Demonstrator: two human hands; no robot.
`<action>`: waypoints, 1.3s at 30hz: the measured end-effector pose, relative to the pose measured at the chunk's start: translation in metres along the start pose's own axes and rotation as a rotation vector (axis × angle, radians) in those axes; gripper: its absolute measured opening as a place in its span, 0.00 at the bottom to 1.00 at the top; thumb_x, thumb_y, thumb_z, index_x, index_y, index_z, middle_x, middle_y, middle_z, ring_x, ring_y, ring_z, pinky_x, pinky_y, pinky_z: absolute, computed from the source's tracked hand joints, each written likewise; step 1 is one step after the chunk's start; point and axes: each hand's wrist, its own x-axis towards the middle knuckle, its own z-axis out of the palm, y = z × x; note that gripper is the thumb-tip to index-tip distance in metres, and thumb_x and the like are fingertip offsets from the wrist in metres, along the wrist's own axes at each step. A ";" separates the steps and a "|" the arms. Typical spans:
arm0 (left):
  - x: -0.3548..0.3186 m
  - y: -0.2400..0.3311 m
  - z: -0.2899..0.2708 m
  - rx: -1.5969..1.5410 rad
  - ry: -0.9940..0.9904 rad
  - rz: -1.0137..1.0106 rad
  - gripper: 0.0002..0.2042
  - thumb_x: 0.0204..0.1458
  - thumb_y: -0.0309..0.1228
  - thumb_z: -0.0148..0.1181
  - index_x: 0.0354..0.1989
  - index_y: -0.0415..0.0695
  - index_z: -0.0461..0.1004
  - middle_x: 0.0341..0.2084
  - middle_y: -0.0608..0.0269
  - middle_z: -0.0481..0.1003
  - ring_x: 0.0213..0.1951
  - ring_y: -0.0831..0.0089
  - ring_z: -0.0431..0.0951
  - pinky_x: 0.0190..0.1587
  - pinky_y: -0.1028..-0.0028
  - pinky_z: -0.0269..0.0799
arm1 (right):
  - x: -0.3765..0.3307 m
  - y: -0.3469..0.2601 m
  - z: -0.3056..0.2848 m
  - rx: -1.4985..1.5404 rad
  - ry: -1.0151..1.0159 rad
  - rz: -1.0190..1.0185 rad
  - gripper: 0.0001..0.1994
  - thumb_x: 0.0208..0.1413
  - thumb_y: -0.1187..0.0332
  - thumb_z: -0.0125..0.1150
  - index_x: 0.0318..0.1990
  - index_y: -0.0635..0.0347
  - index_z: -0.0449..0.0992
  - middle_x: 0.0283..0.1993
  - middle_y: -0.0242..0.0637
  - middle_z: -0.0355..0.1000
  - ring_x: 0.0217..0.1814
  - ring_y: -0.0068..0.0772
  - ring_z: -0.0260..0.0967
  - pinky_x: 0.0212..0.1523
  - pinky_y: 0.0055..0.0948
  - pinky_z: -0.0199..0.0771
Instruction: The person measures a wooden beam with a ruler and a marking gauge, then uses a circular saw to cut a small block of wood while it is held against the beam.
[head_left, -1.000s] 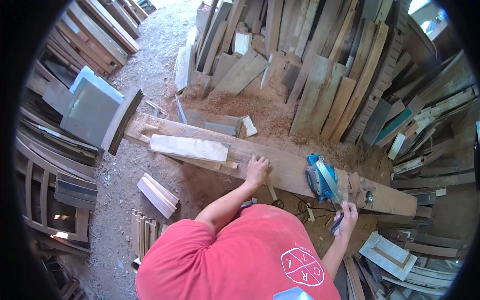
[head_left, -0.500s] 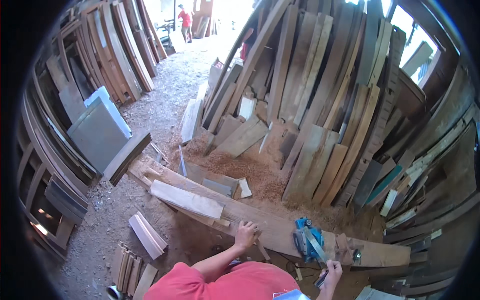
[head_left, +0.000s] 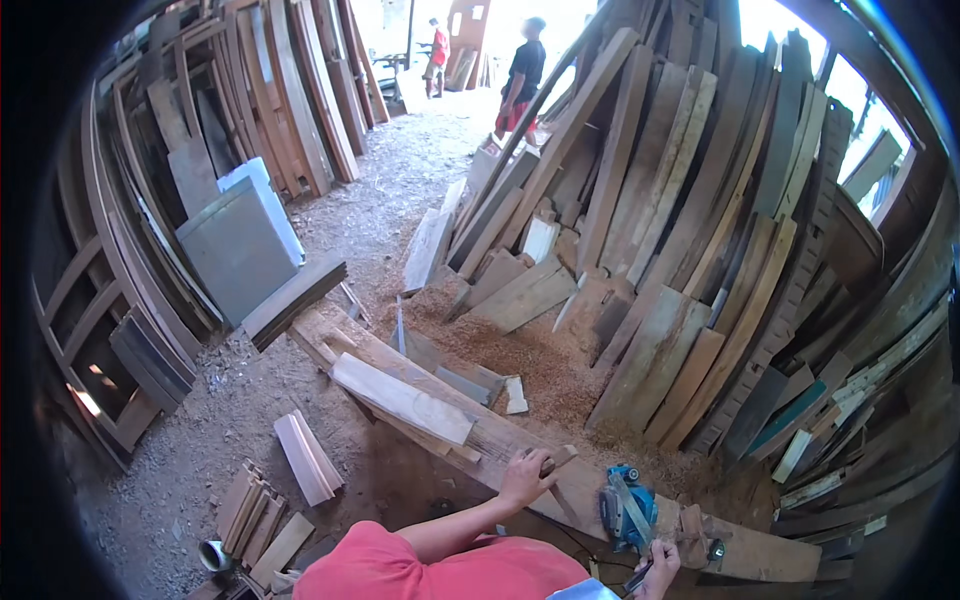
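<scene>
timber shed, planks leaning all round | left hand arm outstretched, fingers curled on small wood piece atop long beam | right hand gripping dark tool, beside blue planer

Blue planer and pale plank obstruct the beam.

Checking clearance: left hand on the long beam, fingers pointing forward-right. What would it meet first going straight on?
Likely the small wood offcut at the left hand fingertips, lying on the long beam; sawdust pile beyond. Depth unclear.
</scene>
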 end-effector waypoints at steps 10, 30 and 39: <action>-0.008 0.005 0.022 0.093 0.134 -0.017 0.24 0.56 0.44 0.69 0.61 0.57 0.77 0.37 0.61 0.77 0.40 0.54 0.77 0.51 0.54 0.74 | 0.000 0.011 -0.036 -0.027 0.107 0.046 0.11 0.67 0.59 0.65 0.43 0.57 0.77 0.19 0.33 0.68 0.12 0.27 0.61 0.08 0.29 0.57; -0.055 -0.046 0.047 0.003 0.120 0.060 0.19 0.61 0.47 0.64 0.54 0.50 0.78 0.40 0.59 0.79 0.44 0.54 0.78 0.50 0.55 0.72 | 0.033 0.000 -0.020 0.034 -0.032 0.067 0.09 0.67 0.60 0.64 0.43 0.55 0.76 0.20 0.33 0.68 0.13 0.28 0.60 0.09 0.31 0.57; -0.025 0.029 0.018 -0.002 0.189 -0.028 0.24 0.54 0.42 0.71 0.61 0.57 0.78 0.40 0.58 0.81 0.42 0.50 0.79 0.42 0.54 0.76 | 0.038 0.030 -0.027 0.005 -0.031 0.036 0.10 0.67 0.59 0.64 0.43 0.55 0.76 0.20 0.33 0.68 0.14 0.27 0.62 0.09 0.29 0.57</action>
